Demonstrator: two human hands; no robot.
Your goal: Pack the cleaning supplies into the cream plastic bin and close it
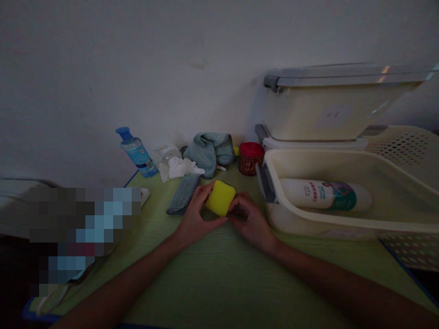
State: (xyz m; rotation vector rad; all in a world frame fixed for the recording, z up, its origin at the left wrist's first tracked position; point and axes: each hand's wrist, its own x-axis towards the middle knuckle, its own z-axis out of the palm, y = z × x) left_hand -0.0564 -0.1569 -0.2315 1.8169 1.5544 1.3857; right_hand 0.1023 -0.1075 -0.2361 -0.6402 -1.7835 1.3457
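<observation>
A yellow sponge (220, 197) sits between both my hands just above the green table (212, 278), near its middle. My left hand (194, 217) curls round the sponge's left side, fingers over its top edge. Gripping its right side, my right hand (249, 219) has its fingers closed against the lower right corner. Both hands hold the sponge together.
A cream plastic bin (274, 160) at right holds a lying spray can (324, 194); a lidded box (329, 105) and a perforated basket (404, 146) stand behind. Along the wall: a blue-capped bottle (136, 153), white cloth (178, 167), teal cloths (209, 153), a red cup (250, 157).
</observation>
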